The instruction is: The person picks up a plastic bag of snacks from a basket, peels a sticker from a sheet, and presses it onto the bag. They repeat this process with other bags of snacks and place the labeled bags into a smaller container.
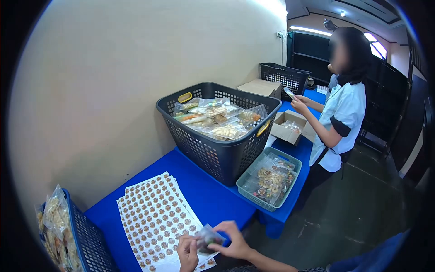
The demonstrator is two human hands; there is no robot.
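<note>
A small clear plastic packet point(209, 237) with dark and green contents is held over the near edge of the sticker sheets point(156, 217). My left hand point(187, 252) grips its left side, fingers curled and thumb against it. My right hand point(235, 244) is around its right side, thumb on the front and fingers near the top, slightly blurred. The sheets are white with rows of round brown stickers and lie overlapped on the blue tablecloth point(186, 165). What exactly the packet contains is hard to make out.
A large black basket point(213, 158) of snack packets stands behind. To its right are a green tray point(267, 206) of packets and an open carton point(287, 131). A blue basket point(90, 235) sits at left. Another person point(346, 106) stands at right, holding a packet.
</note>
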